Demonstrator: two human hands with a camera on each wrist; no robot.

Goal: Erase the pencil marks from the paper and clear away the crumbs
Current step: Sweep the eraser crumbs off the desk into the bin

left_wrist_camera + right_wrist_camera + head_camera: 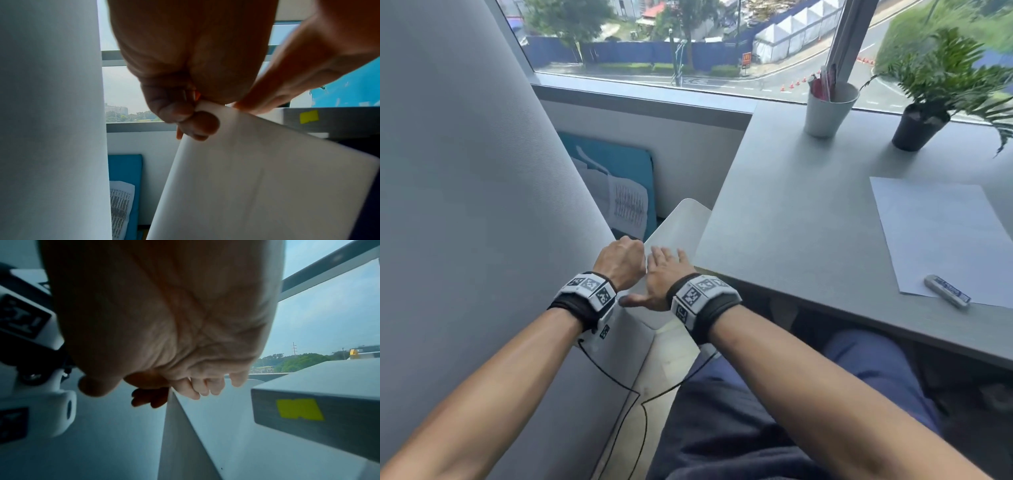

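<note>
Seemingly past the rubbing, I pinch a white board (257, 178) edge with my left hand (621, 262), my right hand (666, 279) flat over it, beside the table (791, 205) where paper (941, 236) and eraser (947, 290) lie; crumbs too small to judge.

- In front of you, to the right, is a grey desk (791, 205) running up to the window.
- A white sheet of paper (941, 236) lies flat near its right side.
- An eraser (947, 290) lies across the paper's near edge.
- At the back you have a white cup (827, 111) holding pens and a potted plant (921, 126), standing apart.
</note>
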